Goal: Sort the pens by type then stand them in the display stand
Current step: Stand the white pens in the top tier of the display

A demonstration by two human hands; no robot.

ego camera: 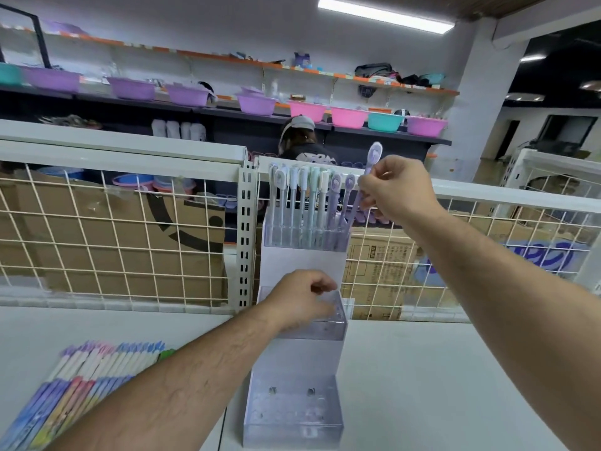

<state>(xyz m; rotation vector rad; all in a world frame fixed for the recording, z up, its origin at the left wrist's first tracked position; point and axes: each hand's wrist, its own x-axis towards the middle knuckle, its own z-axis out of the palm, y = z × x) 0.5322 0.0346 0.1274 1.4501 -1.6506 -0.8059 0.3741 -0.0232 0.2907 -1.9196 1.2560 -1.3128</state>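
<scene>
Loose pens (84,375) lie in a row at the table's (422,369) front left corner. The left hand (299,301) grips the middle tier of the clear display stand (302,258), probably to steady it. The right hand (396,187) pinches a lilac pen (374,153) mid-barrel at the right end of the top tier's row (305,196). It is likely light, stiff and smooth, so a barrel pinch suits. The cardboard box (377,255) print is unreadable.

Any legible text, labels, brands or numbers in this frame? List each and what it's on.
Nothing here can be read.
Small black print on the brown cardboard carton: too small to read.
White print on the black T-shirt of the person behind: blurred.
Printing on the pastel pens lying flat: blurred.
</scene>
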